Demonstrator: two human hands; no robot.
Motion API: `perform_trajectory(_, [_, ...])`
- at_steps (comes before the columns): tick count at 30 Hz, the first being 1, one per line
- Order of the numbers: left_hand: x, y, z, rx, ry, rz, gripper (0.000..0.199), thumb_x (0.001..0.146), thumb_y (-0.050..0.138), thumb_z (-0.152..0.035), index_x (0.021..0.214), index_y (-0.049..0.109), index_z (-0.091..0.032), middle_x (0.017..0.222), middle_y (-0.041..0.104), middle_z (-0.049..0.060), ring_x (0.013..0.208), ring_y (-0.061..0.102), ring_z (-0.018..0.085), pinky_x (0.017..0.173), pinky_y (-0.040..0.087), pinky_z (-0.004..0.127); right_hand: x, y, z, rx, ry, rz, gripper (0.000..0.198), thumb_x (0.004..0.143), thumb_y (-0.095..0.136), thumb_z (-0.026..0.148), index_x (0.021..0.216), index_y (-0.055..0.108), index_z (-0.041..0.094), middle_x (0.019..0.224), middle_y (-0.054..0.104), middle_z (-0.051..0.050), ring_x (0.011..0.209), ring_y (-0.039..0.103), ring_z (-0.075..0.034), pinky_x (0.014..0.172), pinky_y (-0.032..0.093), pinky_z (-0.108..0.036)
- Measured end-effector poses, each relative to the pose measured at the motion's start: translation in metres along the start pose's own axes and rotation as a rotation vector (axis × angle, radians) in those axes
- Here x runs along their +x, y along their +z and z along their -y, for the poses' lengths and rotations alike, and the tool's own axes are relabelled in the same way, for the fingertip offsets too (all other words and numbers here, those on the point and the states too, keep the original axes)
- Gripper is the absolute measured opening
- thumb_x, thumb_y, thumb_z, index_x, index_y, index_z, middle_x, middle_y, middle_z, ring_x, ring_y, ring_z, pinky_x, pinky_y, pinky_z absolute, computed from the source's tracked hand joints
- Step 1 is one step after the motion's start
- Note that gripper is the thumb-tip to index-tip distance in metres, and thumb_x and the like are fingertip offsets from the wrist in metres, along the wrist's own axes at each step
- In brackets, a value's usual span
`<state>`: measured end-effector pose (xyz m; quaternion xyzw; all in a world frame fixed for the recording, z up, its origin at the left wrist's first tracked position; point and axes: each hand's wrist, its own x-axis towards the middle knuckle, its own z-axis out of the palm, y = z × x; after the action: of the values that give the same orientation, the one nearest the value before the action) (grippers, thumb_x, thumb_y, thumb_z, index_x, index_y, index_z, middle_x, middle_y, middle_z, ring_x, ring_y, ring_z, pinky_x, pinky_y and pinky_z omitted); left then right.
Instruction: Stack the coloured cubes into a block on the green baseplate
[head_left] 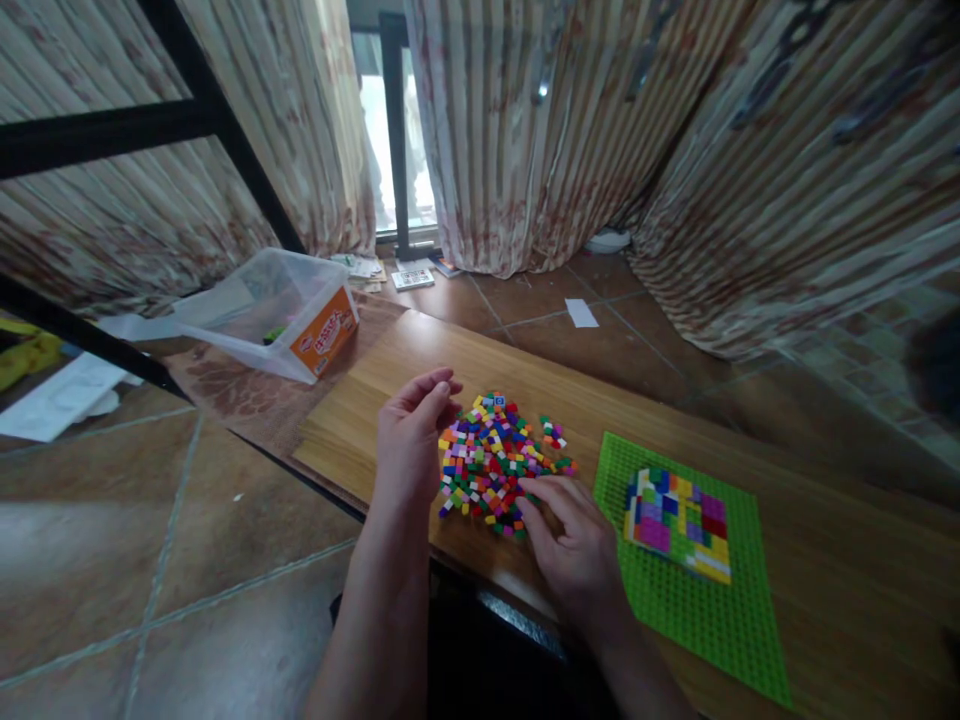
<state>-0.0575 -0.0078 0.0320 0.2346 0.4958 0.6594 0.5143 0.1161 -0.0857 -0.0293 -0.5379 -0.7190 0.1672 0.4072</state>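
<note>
Loose bricks: many small mixed-colour pieces, heaped on the table between the left and right fingers.
Left hand: over the heap's left edge, fingers drawn nearly together; whether a piece sits between them cannot be told.
Right hand: fingers curled at the heap's near right edge; any grip cannot be told.
Brick block: multicoloured, several layers thick, right of the right fingers, on the green baseplate.
Done, as judged: block substantially built, its top looking mostly covered.
Left, as judged: a large stock of bricks unattached.
Plastic bin: beyond the left fingers, farther left; contents mostly obscured, something green inside.
Hard to make out: block's far sides, individual studs, pieces beneath the fingers.
Cut off: both forearms, at the lower edge.
</note>
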Motion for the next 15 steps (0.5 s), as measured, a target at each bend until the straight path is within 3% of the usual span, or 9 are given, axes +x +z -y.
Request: perform_trajectory(15, [0.001, -0.001, 0.001, -0.061, -0.010, 0.038, 0.027, 0.065, 0.079, -0.027, 0.088, 0.073, -0.014, 0.080, 0.070, 0.002, 0.060, 0.057, 0.006, 0.062, 0.046, 0.020, 0.017, 0.020, 0.007, -0.060, -0.013, 0.001, 0.015, 0.094, 0.060, 0.023, 0.104, 0.071, 0.020, 0.099, 0.071, -0.006, 0.095, 0.063, -0.021, 0.087, 0.050, -0.036])
